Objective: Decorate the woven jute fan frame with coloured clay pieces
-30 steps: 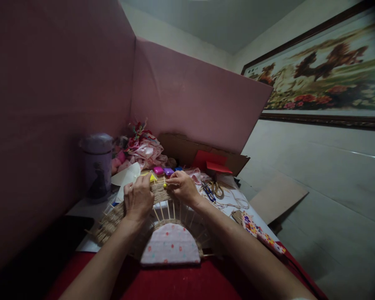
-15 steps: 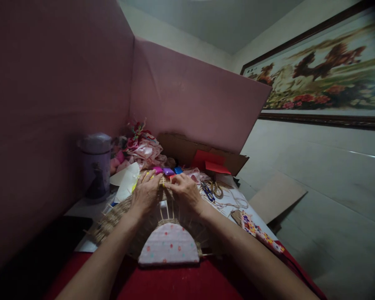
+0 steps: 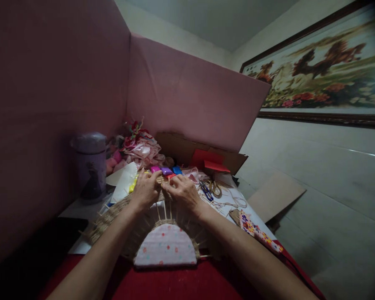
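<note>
Head view: left hand (image 3: 145, 189) and right hand (image 3: 183, 191) both pinch the woven straw (image 3: 108, 218)'s top edge, probably near a stick.

The left hand (image 3: 146, 189) and right hand (image 3: 184, 192) are bare, with short-looking nails; both forearms (image 3: 246, 250) are uncovered, tapering towards the wrists.

A framed horse picture (image 3: 318, 75) hangs on the wall, right of the pink panels (image 3: 187, 91).
</note>
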Demonstrator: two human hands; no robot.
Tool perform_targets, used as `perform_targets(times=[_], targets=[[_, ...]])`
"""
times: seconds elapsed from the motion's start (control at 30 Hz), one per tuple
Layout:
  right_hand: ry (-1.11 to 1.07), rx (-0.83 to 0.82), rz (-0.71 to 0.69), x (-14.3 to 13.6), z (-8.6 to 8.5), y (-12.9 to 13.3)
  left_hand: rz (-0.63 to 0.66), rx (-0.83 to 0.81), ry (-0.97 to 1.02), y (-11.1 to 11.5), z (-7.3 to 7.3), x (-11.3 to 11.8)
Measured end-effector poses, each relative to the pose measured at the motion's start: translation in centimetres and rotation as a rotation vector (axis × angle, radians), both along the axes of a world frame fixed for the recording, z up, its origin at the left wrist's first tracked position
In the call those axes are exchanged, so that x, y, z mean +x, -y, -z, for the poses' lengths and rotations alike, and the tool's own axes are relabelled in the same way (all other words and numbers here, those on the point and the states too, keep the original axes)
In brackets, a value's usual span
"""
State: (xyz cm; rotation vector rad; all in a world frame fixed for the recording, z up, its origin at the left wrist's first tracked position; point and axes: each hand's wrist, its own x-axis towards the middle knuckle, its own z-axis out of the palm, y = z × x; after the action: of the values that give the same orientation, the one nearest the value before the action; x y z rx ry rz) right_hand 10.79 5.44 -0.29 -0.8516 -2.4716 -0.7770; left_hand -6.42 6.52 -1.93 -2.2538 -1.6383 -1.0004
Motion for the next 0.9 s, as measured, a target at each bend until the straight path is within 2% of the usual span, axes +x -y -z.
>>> perform_targets(times=[0.43,0.7,0.9], targets=[[-0.011,-0.049,0.019,-0.4,-0.1,0.3,0.026,0.049,0.045,0.0,0.0,0.2],[-0.301,-0.286,-0.031,-0.3,0.0,0.1,0.036,0.026,0.073,-0.2,0.2,-0.1],[-0.347,-0.26,-0.007,-0.9,-0.4,-0.8,0.037,0.025,0.078,-0.2,0.3,0.0]])
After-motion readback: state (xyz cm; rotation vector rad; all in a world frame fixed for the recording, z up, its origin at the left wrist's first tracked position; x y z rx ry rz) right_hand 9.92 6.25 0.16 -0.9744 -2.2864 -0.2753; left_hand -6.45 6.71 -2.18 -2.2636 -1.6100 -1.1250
